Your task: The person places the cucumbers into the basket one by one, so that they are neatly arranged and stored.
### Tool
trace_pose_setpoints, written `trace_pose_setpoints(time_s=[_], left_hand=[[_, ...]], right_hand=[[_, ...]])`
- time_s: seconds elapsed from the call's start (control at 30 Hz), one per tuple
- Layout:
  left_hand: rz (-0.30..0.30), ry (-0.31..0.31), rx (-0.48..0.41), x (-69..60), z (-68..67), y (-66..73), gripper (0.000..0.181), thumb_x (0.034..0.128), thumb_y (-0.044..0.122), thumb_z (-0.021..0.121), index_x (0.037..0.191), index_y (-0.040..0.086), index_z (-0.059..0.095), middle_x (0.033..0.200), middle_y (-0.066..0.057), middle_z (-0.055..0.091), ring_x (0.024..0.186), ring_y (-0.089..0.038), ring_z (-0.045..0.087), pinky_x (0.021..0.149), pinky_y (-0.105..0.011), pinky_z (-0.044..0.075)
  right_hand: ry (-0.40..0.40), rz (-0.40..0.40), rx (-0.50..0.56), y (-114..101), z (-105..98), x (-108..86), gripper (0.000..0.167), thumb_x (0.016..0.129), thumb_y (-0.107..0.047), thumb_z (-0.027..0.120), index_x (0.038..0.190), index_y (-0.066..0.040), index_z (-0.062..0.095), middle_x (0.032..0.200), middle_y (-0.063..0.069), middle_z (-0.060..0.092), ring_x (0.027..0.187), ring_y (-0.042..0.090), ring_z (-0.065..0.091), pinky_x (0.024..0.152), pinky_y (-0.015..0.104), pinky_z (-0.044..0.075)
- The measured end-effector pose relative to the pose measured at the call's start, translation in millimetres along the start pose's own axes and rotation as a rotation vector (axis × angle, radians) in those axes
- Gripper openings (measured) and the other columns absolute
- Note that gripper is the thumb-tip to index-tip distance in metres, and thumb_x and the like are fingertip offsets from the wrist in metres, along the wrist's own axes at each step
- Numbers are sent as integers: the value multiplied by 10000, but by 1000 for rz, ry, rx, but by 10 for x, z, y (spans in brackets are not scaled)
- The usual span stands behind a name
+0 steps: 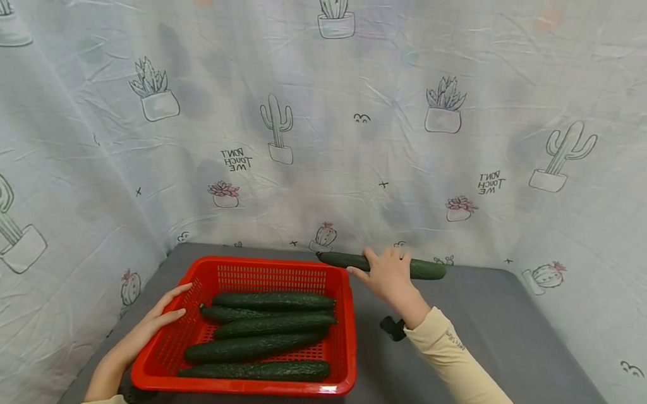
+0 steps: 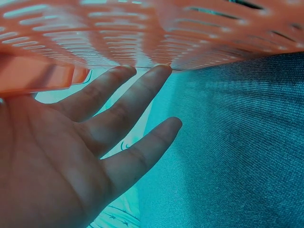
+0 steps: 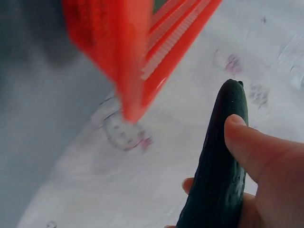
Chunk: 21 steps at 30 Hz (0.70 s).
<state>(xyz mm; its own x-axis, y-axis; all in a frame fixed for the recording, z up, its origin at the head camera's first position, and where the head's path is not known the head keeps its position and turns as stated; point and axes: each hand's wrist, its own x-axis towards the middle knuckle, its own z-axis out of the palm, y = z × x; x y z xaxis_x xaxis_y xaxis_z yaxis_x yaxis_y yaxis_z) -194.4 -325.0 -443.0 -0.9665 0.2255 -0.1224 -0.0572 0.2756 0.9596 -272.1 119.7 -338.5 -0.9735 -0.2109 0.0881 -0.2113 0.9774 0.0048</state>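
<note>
My right hand (image 1: 392, 282) grips a dark green cucumber (image 1: 429, 270) around its middle, beyond the basket's far right corner. The right wrist view shows the thumb along one side of the cucumber (image 3: 221, 152) and fingertips on the other. In a red slotted plastic basket (image 1: 342, 330) several cucumbers (image 1: 255, 346) lie crosswise. My left hand (image 1: 145, 327) is at the basket's left side, with thumb and a finger over the rim. In the left wrist view its other fingers stretch out straight and spread, two fingertips against the slotted wall (image 2: 142, 38).
The basket stands on a grey cloth-covered table (image 1: 460, 352). Pale curtains (image 1: 363, 135) with cactus drawings hang behind the table and at both sides. A small black device (image 1: 393, 328) is at my right wrist.
</note>
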Motion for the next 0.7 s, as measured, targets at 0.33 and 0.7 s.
trace_pose_setpoints(time_s=[0.33,0.7], left_hand=[[43,31,108,32,-4,-24,559,1001,269,379,1489,158,129,1533,-144,13,1356,-400,76,963,-533,303],[34,34,101,24,-1,-20,557,1002,271,377,1489,166,128,1531,-141,14,1339,-387,121,950,-489,350]], right_hand=[[-9,-90,-106,-405,-75,-138,611,878,-650,372,1322,-235,441,1125,219,485,996,385,446,849,519,341],[22,-178,-85,-801,-55,-222,567,881,-644,362,1270,-243,453,934,142,459,808,277,391,754,433,333]])
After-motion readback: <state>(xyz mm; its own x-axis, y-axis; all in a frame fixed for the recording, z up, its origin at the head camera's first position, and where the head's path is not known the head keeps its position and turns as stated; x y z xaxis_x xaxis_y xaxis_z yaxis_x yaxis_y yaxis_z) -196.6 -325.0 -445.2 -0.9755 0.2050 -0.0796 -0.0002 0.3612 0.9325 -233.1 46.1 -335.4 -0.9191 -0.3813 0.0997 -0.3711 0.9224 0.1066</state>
